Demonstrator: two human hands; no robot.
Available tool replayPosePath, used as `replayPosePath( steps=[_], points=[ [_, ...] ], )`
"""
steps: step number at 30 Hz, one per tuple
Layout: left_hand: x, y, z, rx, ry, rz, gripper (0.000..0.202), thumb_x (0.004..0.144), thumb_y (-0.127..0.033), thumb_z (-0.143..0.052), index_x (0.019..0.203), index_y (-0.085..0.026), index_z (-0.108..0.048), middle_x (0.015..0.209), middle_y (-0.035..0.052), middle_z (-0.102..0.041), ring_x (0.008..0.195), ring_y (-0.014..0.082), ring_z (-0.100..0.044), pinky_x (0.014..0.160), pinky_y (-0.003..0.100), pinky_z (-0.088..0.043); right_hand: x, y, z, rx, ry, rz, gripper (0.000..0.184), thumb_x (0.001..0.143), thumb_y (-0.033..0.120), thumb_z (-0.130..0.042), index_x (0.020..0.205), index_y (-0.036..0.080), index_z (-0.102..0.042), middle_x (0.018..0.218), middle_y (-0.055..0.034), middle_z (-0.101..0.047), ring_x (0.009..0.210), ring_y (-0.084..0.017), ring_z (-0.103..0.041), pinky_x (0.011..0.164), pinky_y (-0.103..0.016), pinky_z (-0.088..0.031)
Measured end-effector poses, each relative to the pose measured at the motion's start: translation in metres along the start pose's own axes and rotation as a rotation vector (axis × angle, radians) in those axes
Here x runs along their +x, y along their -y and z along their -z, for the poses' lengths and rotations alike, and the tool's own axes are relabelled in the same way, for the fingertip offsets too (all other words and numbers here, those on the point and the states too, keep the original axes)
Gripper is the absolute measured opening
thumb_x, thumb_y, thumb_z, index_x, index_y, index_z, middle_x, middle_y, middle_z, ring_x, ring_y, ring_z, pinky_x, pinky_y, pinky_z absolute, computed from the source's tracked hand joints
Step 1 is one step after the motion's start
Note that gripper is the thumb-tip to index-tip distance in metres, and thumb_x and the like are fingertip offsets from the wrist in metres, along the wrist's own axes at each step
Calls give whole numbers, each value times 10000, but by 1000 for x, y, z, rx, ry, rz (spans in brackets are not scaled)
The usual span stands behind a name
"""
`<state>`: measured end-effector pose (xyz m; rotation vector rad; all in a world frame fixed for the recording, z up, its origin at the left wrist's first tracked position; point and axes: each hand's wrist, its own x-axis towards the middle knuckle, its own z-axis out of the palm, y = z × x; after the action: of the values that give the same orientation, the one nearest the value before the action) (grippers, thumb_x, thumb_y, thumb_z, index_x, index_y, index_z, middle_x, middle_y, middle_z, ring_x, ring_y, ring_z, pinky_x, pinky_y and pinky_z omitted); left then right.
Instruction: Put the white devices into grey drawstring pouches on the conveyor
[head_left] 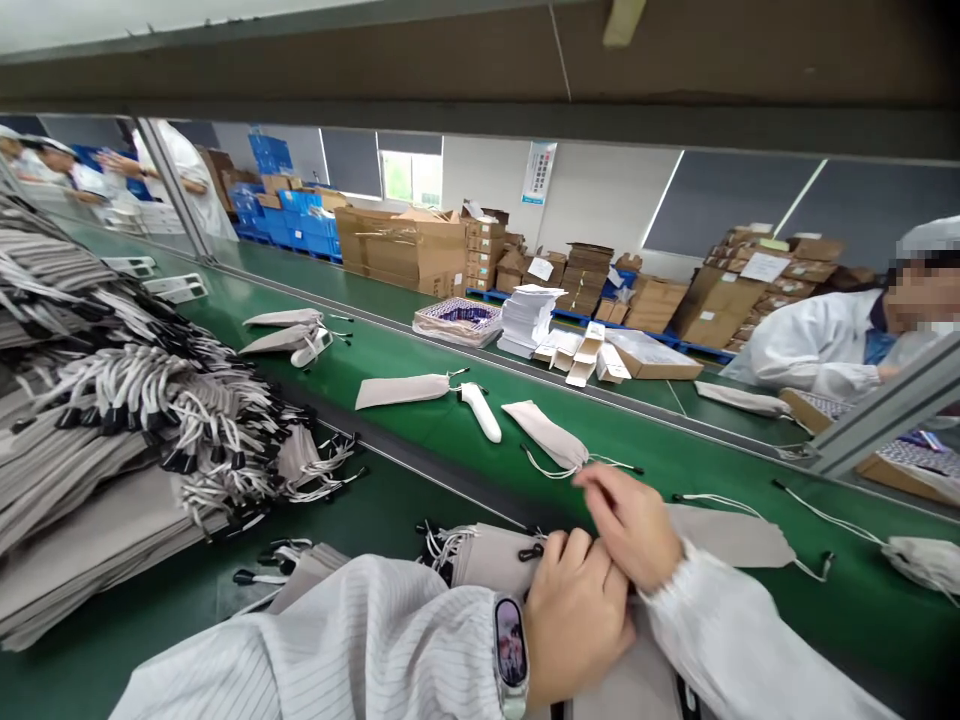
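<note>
My left hand [577,610], with a band watch [511,645] at the wrist, is closed low in front of me over grey drawstring pouches. Whatever lies in its fingers is hidden. Touching it from the upper right is my right hand [634,525], fingers curled together, their contents too hidden to make out. Just beyond the right fingertips lies a filled grey pouch [551,438] with white cords. A stack of grey pouches [491,557] with black cord ends sits left of my left hand. Under both hands another grey pouch [626,685] shows partly.
A large heap of pouches [97,480] fills the left side. On the green conveyor belt [420,450] lie more pouches and a white handheld device [481,412]. White boxes [529,320] stand across the line. A co-worker [817,345] sits at right; a shelf [450,60] hangs overhead.
</note>
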<state>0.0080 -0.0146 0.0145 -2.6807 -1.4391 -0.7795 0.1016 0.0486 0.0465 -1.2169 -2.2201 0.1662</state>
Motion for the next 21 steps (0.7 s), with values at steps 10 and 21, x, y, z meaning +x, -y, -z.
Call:
replayPosePath(
  steps=[10,21],
  points=[
    [-6,-3,-10,-323,-139,249,201,648,-316,-503,813,-203,-523,948,75,-466,852,263,-389,666,363,-376,136,20,-99,-328,405,-118,488,699,70,-469,1157,204,-364,837,-104,-531,756,-231,-517,619,-303,-378],
    [-1,1,12,-265,-8,-86,44,714,-171,-422,731,-147,-456,806,41,-458,878,220,-350,757,374,-329,20,-33,26,476,16,-179,682,728,160,-492,1271,249,-91,748,5,-512,618,-120,-485,599,-231,-387]
  ],
)
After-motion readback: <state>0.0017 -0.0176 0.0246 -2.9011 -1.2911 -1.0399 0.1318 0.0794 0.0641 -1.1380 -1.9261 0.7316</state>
